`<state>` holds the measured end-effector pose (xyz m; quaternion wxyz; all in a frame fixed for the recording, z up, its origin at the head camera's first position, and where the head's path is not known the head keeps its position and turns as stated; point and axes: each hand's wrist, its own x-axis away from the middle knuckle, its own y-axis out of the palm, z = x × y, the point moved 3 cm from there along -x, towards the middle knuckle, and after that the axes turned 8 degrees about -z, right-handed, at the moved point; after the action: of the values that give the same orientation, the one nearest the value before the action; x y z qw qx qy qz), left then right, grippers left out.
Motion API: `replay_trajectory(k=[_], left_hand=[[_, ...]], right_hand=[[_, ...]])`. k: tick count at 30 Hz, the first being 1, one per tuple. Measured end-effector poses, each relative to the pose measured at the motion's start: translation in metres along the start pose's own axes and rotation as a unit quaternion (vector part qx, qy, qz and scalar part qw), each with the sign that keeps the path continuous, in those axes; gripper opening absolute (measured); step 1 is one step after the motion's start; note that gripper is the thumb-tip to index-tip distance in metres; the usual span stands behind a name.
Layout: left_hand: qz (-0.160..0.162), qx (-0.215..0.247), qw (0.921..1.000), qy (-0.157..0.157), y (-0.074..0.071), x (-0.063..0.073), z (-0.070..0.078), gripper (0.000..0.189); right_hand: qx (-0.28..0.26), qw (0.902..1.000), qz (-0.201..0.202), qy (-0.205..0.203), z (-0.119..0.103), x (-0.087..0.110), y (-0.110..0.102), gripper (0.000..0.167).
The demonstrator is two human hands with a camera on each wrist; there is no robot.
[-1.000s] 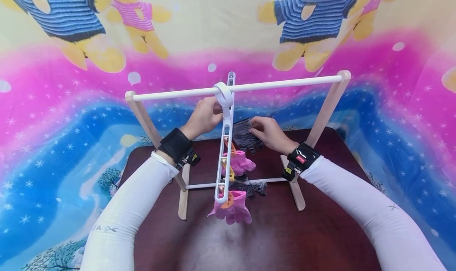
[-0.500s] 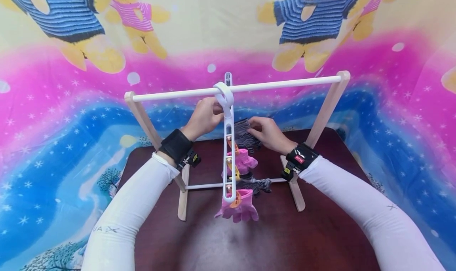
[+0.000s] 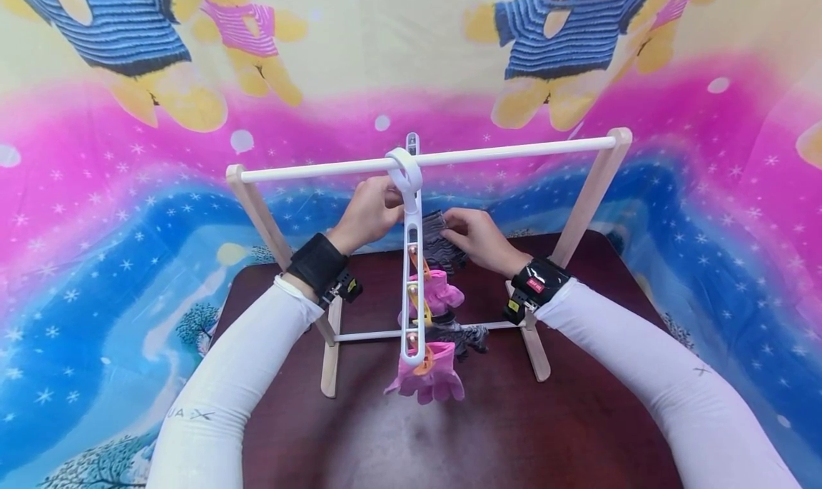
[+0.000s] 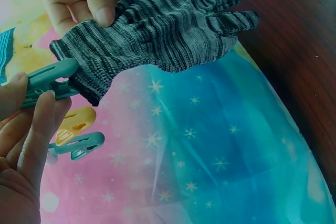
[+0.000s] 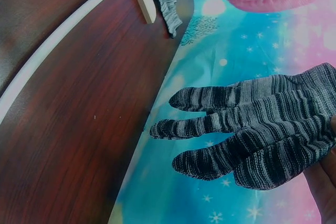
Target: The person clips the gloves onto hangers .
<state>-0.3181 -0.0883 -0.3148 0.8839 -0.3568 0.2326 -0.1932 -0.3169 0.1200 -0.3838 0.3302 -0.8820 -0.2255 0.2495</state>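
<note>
A grey-and-black striped knit glove [image 4: 173, 30] hangs by its cuff from my right hand [image 3: 484, 239], whose thumb and fingers pinch the cuff. At the cuff's corner my left hand [image 4: 31, 135] pinches a green clothespin [image 4: 50, 80], its tip over the knit edge. In the head view my left hand [image 3: 369, 214] is partly behind the white clip hanger [image 3: 411, 200]. Glove fingers [image 5: 226, 124] dangle in the right wrist view. Pink gloves [image 3: 430, 382] and another striped glove [image 3: 465, 337] hang from the hanger's near clips.
The hanger hooks over the white rail [image 3: 514, 150] of a wooden-legged rack [image 3: 591, 196]. A yellow clip [image 4: 76, 124] and another green clip [image 4: 79, 145] hang below my left hand. The rack stands on a dark table [image 3: 546, 432] before a printed cloth [image 3: 359, 61].
The hanger's near end has swung slightly right with its gloves. My right hand has moved a little left with the striped glove. My left hand has barely moved.
</note>
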Motion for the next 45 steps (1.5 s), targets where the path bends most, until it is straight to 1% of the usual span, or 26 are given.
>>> replay_trajectory(k=[9, 16, 20, 28, 34, 45], left_hand=[[-0.005, 0.006, 0.9999, 0.006, 0.002, 0.001, 0.001, 0.032], [0.005, -0.007, 0.9999, 0.009, 0.002, 0.002, 0.001, 0.031], [0.005, -0.014, 0.9999, 0.008, 0.001, 0.002, 0.001, 0.032], [0.005, -0.011, 0.9999, 0.012, 0.000, 0.005, 0.001, 0.031], [0.014, -0.016, 0.9996, 0.018, 0.000, 0.003, 0.001, 0.031], [0.008, -0.003, 0.9999, 0.005, 0.000, 0.003, -0.002, 0.033]], right_hand=[[0.001, 1.0000, 0.000, -0.004, -0.005, -0.003, 0.000, 0.014], [-0.004, 1.0000, -0.004, -0.007, -0.008, -0.006, 0.001, 0.014], [-0.001, 0.9999, -0.005, -0.009, -0.008, -0.006, 0.001, 0.014], [0.003, 0.9999, -0.011, -0.012, -0.012, -0.007, 0.001, 0.016], [0.007, 0.9999, -0.009, -0.009, -0.015, -0.009, -0.001, 0.014], [0.003, 0.9999, -0.014, -0.006, -0.013, -0.009, 0.000, 0.012]])
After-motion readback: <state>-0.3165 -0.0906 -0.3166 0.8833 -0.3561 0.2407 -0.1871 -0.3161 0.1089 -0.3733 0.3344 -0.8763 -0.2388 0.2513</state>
